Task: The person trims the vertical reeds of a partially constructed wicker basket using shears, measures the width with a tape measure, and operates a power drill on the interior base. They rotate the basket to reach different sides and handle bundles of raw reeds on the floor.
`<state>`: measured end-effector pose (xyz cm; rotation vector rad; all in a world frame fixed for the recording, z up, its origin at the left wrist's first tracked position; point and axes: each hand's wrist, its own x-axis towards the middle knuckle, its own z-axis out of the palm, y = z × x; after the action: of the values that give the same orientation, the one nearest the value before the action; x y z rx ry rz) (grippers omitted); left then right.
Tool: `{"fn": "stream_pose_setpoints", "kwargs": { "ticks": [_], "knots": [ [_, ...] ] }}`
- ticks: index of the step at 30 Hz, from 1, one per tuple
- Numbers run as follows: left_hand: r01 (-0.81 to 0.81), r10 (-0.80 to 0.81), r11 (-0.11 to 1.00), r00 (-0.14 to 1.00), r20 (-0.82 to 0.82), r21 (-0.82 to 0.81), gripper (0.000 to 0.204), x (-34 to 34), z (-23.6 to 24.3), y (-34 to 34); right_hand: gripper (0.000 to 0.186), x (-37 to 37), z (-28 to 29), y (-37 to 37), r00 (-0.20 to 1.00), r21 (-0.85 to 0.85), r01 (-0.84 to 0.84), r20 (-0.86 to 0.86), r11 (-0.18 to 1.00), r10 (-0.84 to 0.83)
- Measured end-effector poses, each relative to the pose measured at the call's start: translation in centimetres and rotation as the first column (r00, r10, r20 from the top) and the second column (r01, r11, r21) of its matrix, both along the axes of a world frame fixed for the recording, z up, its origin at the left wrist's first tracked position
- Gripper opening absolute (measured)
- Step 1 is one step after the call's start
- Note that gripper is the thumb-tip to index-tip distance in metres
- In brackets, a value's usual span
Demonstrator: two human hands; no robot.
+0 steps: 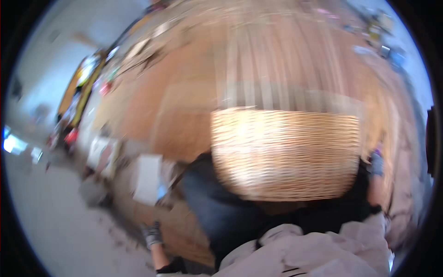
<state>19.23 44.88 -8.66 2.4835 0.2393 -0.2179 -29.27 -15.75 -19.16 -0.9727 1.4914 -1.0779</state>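
A woven wicker panel (286,154), tan with a rounded lower edge, rests across my lap. Pale, unwoven strands (281,69) fan out from its far edge over the floor. My left hand (152,234), in a grey glove, is off to the lower left, away from the weaving; its blurred fingers look apart, with nothing seen in them. Beside the panel's right edge is my right hand (376,164), also gloved. It appears closed around a slim thing with a purple part (379,148), too smeared to name.
A white rectangular sheet or box (148,179) lies on the floor left of my knee, near a grey lump (94,190). Cluttered items line a long low shelf (83,87) at the far left. More blurred objects (385,41) stand at the far right.
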Motion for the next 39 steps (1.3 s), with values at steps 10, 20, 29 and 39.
{"fn": "stream_pose_setpoints", "kwargs": {
  "ticks": [10, 20, 29, 39],
  "knots": [
    [0.586, -0.591, 0.805, 0.805, 0.045, 0.089, 0.059, 10.0, -5.0, -39.2, 0.022, 9.4, 5.1, -2.7, 0.937, 0.175, -0.301, 0.236, 0.938, 0.256],
    [0.223, -0.163, 0.857, 0.972, 0.166, -0.465, 0.046, 4.3, -4.9, -28.5, 0.022, 7.5, 6.2, 8.7, 0.916, -0.201, -0.042, 0.383, 0.979, 0.118],
    [0.142, -0.374, 0.622, 0.918, -0.133, -0.770, 0.053, 11.1, -8.5, -25.9, 0.024, 3.1, 12.4, 8.5, 0.848, 0.057, -0.438, 0.358, 0.897, 0.391],
    [0.449, -0.427, 0.894, 0.847, 0.317, 0.003, 0.049, 4.3, -8.4, -30.8, 0.065, -24.6, -6.7, 17.7, 0.911, 0.865, 0.193, -0.333, 0.463, 0.242]
  ]
}}
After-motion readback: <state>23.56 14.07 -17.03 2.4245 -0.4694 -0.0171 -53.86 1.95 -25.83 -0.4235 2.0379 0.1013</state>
